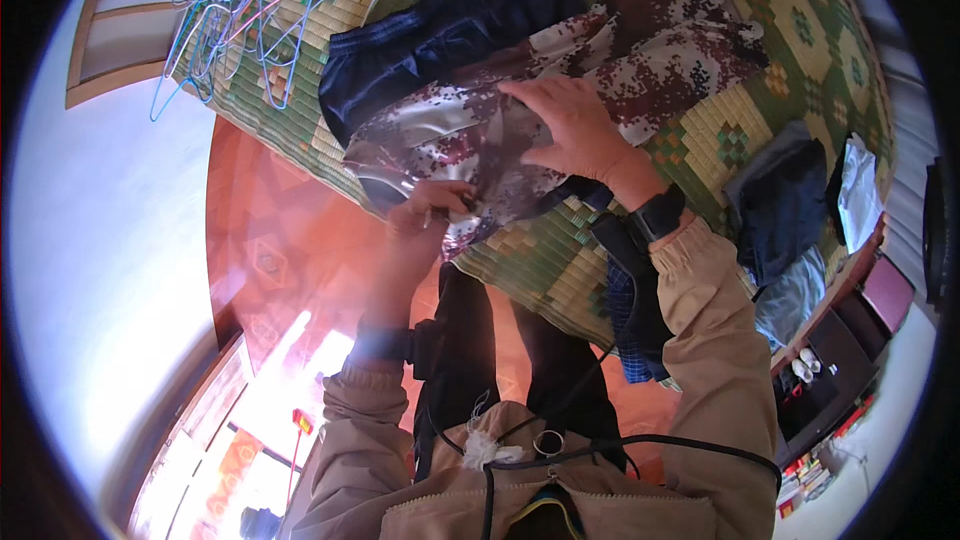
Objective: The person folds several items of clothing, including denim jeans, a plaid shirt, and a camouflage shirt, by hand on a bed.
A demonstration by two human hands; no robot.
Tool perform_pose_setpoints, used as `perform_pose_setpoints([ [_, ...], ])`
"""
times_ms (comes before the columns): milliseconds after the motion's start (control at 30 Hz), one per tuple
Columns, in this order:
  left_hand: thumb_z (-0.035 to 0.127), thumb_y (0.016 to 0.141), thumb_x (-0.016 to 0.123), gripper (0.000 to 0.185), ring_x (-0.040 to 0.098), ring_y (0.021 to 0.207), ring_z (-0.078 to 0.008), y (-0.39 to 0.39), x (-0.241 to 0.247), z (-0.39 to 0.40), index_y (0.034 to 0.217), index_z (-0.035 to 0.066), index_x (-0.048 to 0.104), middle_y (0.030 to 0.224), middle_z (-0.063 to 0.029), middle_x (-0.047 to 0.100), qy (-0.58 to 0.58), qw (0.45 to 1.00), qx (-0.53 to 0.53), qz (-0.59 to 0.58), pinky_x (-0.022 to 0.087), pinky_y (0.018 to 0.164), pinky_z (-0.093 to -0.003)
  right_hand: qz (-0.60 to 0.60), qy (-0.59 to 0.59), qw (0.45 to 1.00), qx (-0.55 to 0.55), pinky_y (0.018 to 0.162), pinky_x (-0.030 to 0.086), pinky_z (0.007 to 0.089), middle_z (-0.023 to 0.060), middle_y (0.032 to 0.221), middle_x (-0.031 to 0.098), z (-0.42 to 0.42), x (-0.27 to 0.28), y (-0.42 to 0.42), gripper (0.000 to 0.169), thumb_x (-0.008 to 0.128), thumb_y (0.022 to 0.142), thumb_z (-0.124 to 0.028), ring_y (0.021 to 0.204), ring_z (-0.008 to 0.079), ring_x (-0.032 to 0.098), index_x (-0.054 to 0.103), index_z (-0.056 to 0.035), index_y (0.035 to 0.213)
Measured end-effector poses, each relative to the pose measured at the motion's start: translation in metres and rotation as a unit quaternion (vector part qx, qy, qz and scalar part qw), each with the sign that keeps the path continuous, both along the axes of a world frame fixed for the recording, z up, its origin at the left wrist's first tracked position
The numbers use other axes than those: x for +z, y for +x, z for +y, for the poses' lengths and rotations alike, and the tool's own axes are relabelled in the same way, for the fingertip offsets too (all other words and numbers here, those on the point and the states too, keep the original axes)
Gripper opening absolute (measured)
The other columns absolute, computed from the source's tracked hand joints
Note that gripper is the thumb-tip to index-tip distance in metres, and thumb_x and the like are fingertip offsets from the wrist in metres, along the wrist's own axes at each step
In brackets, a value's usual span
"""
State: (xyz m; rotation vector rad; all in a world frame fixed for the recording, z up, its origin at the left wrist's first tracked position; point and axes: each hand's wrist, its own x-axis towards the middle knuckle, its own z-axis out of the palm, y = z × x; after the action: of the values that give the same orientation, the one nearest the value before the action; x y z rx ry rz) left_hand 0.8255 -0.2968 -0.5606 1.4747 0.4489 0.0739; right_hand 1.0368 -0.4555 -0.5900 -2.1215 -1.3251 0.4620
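A camouflage garment [525, 97] in brown, grey and white lies spread across a woven mat [544, 277]. At its near left edge, my left hand [431, 206] pinches the cloth between thumb and fingers. My right hand [574, 127] rests on the garment's middle with its fingers apart. Beyond the garment, partly under it, lie dark blue shorts [450, 22] with an elastic waistband. A dark piece of clothing [634, 292] hangs over the mat's near edge by my right wrist, beside a blue checked cloth [624, 330].
Tangled wire clothes hangers [247, 15] lie at the mat's far left corner. At the right are folded dark clothes [780, 202] and pale plastic packaging [859, 191]. A black cord [637, 439] crosses my front. Below the mat shows a reddish patterned floor [277, 240].
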Motion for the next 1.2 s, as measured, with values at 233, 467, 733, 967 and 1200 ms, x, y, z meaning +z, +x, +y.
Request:
perform_pose_setpoints([
  [233, -0.014, 0.073, 0.047, 0.031, 0.057, 0.097, -0.0199, -0.026, 0.013, -0.021, 0.093, 0.004, 0.062, 0.103, -0.0078, 0.062, 0.005, 0.994, -0.111, 0.002, 0.043, 0.085, -0.0302, 0.036, -0.187, 0.975, 0.112, 0.088, 0.035, 0.043, 0.0024, 0.099, 0.058, -0.023, 0.003, 0.003, 0.056, 0.078, 0.059, -0.017, 0.096, 0.0286, 0.052, 0.057, -0.0165, 0.111],
  [467, -0.013, 0.08, 0.047, 0.047, 0.054, 0.101, -0.0121, -0.03, 0.022, -0.034, 0.122, 0.008, 0.055, 0.112, -0.005, 0.06, -0.081, 0.99, -0.08, 0.079, 0.043, 0.081, -0.026, 0.223, -0.221, 0.946, 0.075, 0.078, 0.041, 0.0413, 0.0048, 0.085, 0.056, -0.034, 0.037, -0.012, 0.036, 0.073, 0.064, -0.011, 0.081, 0.0251, 0.054, 0.061, -0.0104, 0.099],
  [733, -0.015, 0.08, 0.048, 0.062, 0.05, 0.113, -0.0148, -0.025, -0.011, -0.017, 0.138, 0.008, 0.04, 0.133, -0.0051, 0.048, -0.047, 0.995, 0.076, 0.043, 0.045, 0.086, -0.0271, 0.434, -0.038, 0.9, 0.002, 0.08, 0.043, 0.0472, 0.0082, 0.089, 0.057, -0.023, 0.018, -0.019, 0.045, 0.071, 0.075, -0.005, 0.083, 0.0273, 0.056, 0.054, -0.0145, 0.115],
  [967, 0.007, 0.074, 0.07, 0.067, 0.055, 0.098, -0.0216, -0.034, -0.041, 0.002, 0.134, 0.008, 0.041, 0.121, -0.01, 0.052, 0.185, 0.925, 0.248, 0.219, 0.047, 0.083, -0.0354, -0.112, 0.032, 0.988, -0.099, 0.08, 0.042, 0.0488, 0.0099, 0.105, 0.053, -0.005, -0.003, -0.033, 0.034, 0.066, 0.078, -0.008, 0.095, 0.0304, 0.051, 0.056, -0.0153, 0.11],
  [1200, 0.03, 0.061, 0.084, 0.076, 0.055, 0.095, -0.0294, -0.071, -0.075, -0.025, 0.116, -0.005, 0.044, 0.103, -0.0185, 0.054, 0.113, 0.916, 0.242, 0.3, 0.047, 0.082, -0.0374, -0.115, -0.12, 0.986, -0.013, 0.09, 0.038, 0.0488, 0.0119, 0.127, 0.044, -0.004, -0.011, -0.085, 0.059, 0.075, 0.073, -0.024, 0.111, 0.0314, 0.045, 0.051, -0.0236, 0.127],
])
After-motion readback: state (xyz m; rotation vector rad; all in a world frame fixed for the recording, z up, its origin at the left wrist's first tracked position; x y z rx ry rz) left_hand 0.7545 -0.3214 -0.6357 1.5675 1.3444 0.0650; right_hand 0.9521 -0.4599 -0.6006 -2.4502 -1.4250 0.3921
